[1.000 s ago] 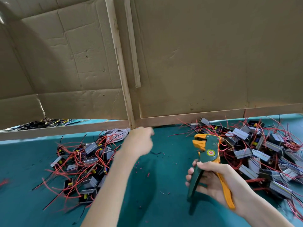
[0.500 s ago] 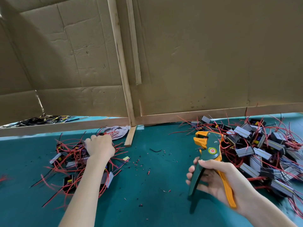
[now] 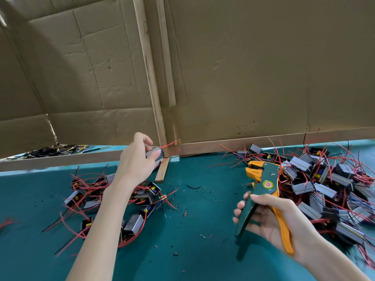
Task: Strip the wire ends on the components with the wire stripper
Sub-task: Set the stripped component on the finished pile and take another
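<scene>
- The left hand (image 3: 136,159) is raised above the table, thumb and fingers pinched around one small grey component (image 3: 155,155).
- A red wire (image 3: 169,144) sticks out of that component, pointing up and to the right, towards the foot of the upright wooden post (image 3: 150,78).
- The right hand (image 3: 269,220) grips the wire stripper (image 3: 263,189) by its handles: fingers curl around the green one and the orange one lies against the palm.
- The two handles stand spread apart, and the orange-and-green head of the tool points up and away from the person.
- The two hands are well apart; the stripper touches neither the held component nor its wire.
- A left heap (image 3: 140,199) of components with tangled red and black wires lies on the teal mat (image 3: 203,256), under and around the left forearm.
- A bigger right heap (image 3: 324,179) lies just beyond the stripper, reaching the right edge of the view.
- Small wire scraps (image 3: 193,187) are scattered over the mat between the heaps.
- A short loose wooden strip (image 3: 162,171) lies flat on the mat, just below the left hand.
- A cardboard wall (image 3: 263,67) stands behind the table.
</scene>
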`<move>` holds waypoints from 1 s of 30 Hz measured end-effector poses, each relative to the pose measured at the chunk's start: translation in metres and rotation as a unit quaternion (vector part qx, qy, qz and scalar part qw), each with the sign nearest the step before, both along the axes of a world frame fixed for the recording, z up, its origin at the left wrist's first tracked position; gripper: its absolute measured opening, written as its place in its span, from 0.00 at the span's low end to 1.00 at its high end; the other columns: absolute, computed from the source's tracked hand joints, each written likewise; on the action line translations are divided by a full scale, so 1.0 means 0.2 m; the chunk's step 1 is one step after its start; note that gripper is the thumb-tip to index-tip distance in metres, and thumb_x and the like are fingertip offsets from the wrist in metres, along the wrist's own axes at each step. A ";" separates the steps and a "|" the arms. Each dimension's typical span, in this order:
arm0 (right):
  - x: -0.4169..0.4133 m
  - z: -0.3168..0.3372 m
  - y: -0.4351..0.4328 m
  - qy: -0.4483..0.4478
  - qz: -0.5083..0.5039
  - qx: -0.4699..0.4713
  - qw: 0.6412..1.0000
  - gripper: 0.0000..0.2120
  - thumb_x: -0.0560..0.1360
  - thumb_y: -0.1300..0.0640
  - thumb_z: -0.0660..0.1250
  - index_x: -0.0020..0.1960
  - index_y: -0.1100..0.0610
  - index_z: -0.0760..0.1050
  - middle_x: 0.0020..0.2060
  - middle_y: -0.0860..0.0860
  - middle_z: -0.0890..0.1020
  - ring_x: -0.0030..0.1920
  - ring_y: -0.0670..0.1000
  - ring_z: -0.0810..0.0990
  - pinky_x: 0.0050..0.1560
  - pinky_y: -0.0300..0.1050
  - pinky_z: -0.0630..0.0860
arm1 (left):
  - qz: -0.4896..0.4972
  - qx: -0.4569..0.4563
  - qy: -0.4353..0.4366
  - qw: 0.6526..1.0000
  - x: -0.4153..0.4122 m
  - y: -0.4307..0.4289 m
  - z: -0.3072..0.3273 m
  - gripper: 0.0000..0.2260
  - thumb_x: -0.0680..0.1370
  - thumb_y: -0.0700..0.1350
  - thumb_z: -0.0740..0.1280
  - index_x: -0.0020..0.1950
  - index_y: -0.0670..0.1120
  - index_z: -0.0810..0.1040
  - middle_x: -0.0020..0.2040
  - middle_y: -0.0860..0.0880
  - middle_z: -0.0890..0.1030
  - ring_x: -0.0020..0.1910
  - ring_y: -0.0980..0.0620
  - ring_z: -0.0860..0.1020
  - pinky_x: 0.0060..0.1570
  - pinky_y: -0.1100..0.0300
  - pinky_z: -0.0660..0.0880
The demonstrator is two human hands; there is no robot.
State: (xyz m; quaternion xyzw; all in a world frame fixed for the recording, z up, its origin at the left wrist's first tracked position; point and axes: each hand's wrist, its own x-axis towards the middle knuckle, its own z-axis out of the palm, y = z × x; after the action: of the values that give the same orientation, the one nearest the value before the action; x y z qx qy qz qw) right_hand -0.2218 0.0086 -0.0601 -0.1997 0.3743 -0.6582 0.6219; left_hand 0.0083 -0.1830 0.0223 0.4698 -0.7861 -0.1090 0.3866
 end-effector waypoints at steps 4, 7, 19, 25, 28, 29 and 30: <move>0.00 0.00 0.00 0.000 -0.001 0.001 1.000 0.20 0.58 0.63 0.74 0.49 0.66 0.76 0.40 0.65 0.80 0.40 0.65 0.83 0.42 0.58 0.81 | 0.021 -0.028 0.091 0.995 -0.03 0.01 0.02 0.08 0.78 0.43 0.67 0.52 0.47 0.68 0.47 0.49 0.76 0.46 0.48 0.74 0.44 0.57 0.65; 0.00 0.01 0.00 0.003 -0.003 0.000 1.000 0.20 0.58 0.63 0.73 0.49 0.66 0.76 0.40 0.65 0.80 0.40 0.64 0.83 0.41 0.58 0.81 | 0.065 -0.066 0.139 0.986 -0.01 0.00 0.03 0.07 0.78 0.41 0.67 0.51 0.44 0.70 0.47 0.47 0.77 0.47 0.47 0.75 0.45 0.57 0.66; 0.03 0.04 0.03 0.010 0.002 -0.004 1.000 0.17 0.62 0.63 0.69 0.50 0.66 0.74 0.39 0.64 0.79 0.38 0.63 0.82 0.40 0.58 0.82 | 0.053 -0.194 0.309 0.929 0.09 0.03 0.16 0.08 0.75 0.41 0.68 0.50 0.47 0.70 0.45 0.50 0.76 0.43 0.53 0.74 0.49 0.62 0.72; 0.03 0.06 0.03 0.011 -0.015 -0.006 1.000 0.13 0.65 0.63 0.67 0.48 0.66 0.75 0.38 0.64 0.80 0.37 0.63 0.83 0.38 0.57 0.82 | -0.060 -0.116 0.362 0.923 -0.08 0.11 0.15 0.07 0.76 0.38 0.69 0.45 0.47 0.73 0.42 0.52 0.76 0.40 0.57 0.75 0.44 0.65 0.71; 0.03 0.07 0.03 0.010 -0.018 -0.007 1.000 0.13 0.65 0.63 0.67 0.48 0.66 0.75 0.38 0.64 0.80 0.37 0.62 0.83 0.39 0.57 0.82 | -0.041 -0.126 0.356 0.925 -0.11 0.12 0.14 0.07 0.76 0.39 0.70 0.44 0.48 0.73 0.41 0.54 0.76 0.41 0.55 0.74 0.47 0.63 0.71; 0.03 0.07 0.03 0.008 -0.017 -0.007 1.000 0.13 0.64 0.63 0.67 0.48 0.66 0.75 0.38 0.64 0.80 0.38 0.63 0.83 0.39 0.57 0.82 | -0.052 -0.088 0.376 0.921 -0.10 0.12 0.14 0.07 0.76 0.39 0.70 0.44 0.49 0.73 0.41 0.54 0.76 0.41 0.56 0.75 0.46 0.63 0.72; 0.03 0.06 0.03 0.007 -0.015 -0.006 1.000 0.14 0.64 0.63 0.67 0.48 0.66 0.75 0.39 0.64 0.80 0.38 0.63 0.83 0.39 0.57 0.82 | -0.053 -0.057 0.382 0.921 -0.10 0.11 0.14 0.08 0.76 0.40 0.70 0.45 0.50 0.72 0.42 0.54 0.77 0.41 0.57 0.76 0.45 0.64 0.73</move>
State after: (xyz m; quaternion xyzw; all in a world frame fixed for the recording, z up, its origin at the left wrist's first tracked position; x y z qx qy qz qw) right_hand -0.2166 0.0144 -0.0476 -0.2022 0.3771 -0.6688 0.6080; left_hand -0.0118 -0.1607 0.0496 0.3272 -0.6072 -0.2556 0.6774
